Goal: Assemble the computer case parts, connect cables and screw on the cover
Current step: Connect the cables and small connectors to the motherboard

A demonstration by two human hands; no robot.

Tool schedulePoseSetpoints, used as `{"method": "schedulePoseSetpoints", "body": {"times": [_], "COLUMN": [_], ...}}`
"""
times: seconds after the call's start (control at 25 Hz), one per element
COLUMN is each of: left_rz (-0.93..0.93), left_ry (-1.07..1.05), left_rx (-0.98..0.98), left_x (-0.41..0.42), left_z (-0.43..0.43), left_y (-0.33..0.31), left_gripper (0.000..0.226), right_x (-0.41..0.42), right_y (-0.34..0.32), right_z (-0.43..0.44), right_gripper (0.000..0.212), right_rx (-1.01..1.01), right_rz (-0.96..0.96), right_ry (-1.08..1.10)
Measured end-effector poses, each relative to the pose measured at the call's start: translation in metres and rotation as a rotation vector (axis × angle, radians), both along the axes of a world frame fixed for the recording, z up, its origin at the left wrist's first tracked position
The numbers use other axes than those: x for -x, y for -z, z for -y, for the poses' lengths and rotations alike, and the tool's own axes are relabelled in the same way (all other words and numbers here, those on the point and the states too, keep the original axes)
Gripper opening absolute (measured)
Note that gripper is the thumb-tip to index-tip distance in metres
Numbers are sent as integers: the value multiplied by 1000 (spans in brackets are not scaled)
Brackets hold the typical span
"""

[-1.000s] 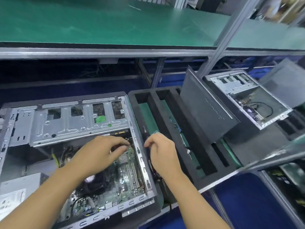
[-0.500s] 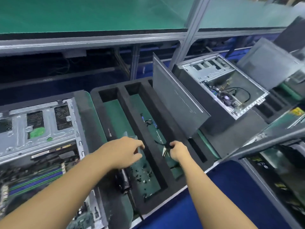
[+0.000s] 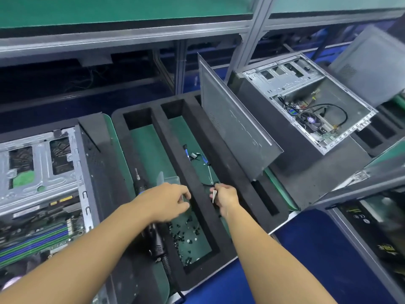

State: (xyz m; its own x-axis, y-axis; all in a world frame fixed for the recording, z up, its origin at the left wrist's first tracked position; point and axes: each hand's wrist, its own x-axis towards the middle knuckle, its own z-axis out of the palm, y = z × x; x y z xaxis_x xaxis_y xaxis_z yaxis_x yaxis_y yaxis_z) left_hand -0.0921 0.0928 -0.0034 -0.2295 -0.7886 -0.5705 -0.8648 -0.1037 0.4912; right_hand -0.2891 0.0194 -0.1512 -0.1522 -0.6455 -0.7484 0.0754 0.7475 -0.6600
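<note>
The blue workbench is carrying green-topped pallets side by side, the left pallet bearing an open computer case, the middle pallet bearing a black foam tray, with a second open case lying on black foam just to its right.

Single head-worn view — wide-angle, facing forward and down, close over foam tray.

Left hand: I am bringing it away from the open computer case on the left; it is now hovering over the foam tray, above the loose screws.
Right hand: I am taking it off the case's right edge; it is now pinching the near end of the cable in the next slot to the right.
</note>
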Motion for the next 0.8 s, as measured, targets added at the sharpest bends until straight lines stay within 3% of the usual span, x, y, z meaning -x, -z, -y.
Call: {"method": "schedulePoseSetpoints", "body": {"times": [0.08, 0.2, 0.32, 0.44, 0.64, 0.8], "left_rz": [-48, -142, -268, -589, -1272, -1445], "left_ry": [-76, -215, -357, -651, -1032, -1129], "left_rx": [45, 120, 141, 1, -316, -297], "left_x": [-5, -17, -28, -30, -53, -70], "left_z": [-1, -4, -10, -15, -27, -45], "left_y": [-2, -8, -15, -24, -57, -82], "left_gripper": [24, 21, 20, 16, 51, 45], "right_x": [-3, -6, -14, -34, -83, -110], "right_y": [-11, -49, -96, -144, -196, -214], "right_z": [-1, -10, -20, -33, -85, -131], "right_gripper": [15, 28, 20, 14, 21, 29], "right_rx": [104, 332, 545, 727, 931, 1101], "right_rz": [-60, -174, -164, -77, -69, -77], "right_ry": [-38, -191, -190, -190, -527, -641]}}
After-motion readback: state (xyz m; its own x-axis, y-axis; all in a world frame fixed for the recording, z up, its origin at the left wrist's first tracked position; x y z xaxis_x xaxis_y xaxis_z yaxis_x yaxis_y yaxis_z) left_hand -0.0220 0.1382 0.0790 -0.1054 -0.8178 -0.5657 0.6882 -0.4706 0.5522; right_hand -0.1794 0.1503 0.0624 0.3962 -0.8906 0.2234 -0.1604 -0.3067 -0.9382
